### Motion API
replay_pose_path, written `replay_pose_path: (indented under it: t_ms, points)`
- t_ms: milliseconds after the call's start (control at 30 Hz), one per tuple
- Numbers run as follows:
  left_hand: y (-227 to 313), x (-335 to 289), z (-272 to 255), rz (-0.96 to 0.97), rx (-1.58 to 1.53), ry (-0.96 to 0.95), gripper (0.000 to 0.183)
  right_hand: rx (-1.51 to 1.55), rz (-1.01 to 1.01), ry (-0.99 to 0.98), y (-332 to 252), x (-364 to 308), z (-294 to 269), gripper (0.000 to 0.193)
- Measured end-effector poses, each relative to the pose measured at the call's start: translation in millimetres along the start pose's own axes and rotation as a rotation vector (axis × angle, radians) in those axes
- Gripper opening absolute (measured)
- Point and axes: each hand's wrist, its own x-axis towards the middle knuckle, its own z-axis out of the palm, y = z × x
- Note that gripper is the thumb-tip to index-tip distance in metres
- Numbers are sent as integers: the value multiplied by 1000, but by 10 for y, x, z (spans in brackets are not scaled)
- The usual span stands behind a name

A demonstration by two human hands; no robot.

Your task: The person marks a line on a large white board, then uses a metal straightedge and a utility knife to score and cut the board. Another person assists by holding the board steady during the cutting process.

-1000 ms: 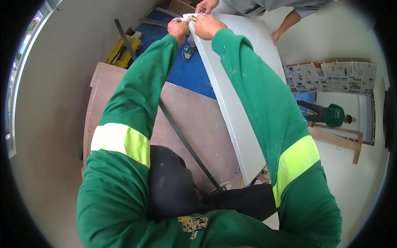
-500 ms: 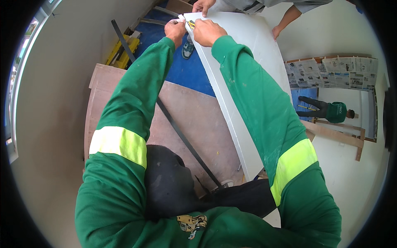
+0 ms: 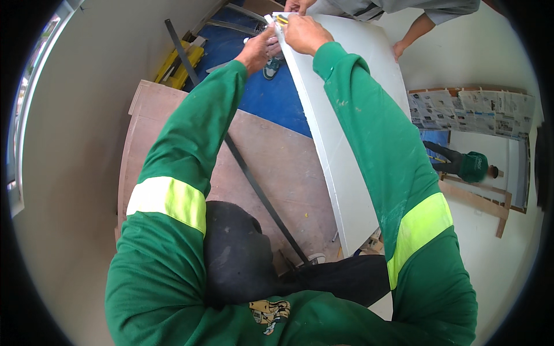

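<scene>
both arms in green sleeves are stretched upward to the far end of a white panel [image 3: 352,132], which is held tilted and runs from the hands back toward the body. the left hand [image 3: 258,51] is curled, its fingers closed against the panel's upper left corner; what is gripped between them cannot be made out clearly. the right hand [image 3: 306,33] is laid over the same corner from the other side, fingers bent down and closed on a small yellow tool [image 3: 281,20], seemingly a tape measure or marker, which is pressed against the panel's top edge. the two hands are set just beside each other, almost touching.

beyond the right hand, another person's hand [image 3: 299,6] is seen at the top edge, and a second one [image 3: 398,51] is held on the panel's far right edge.

below the left hand, a blue mat [image 3: 271,98] and a brown board [image 3: 271,167] are laid on the floor, with a dark metal strip [image 3: 254,184] across the board. no containers are seen near the hands.
</scene>
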Motion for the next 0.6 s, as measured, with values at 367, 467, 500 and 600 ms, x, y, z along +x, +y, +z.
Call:
replay_pose_path:
  t_ms: [367,467,500,600]
  points:
    - [-101,140,161,129,404,283,18,-139,-21,-68,-10,-151,13,34]
    - [-97,140,145,129,360,275,21,-124,-30,-47,18,-308,44,33]
    - [-90,137,141,76,357,294,23,-123,-45,-35,24,-317,39,33]
    - [-70,123,134,90,371,165,26,-129,-75,-27,35,-238,-2,33]
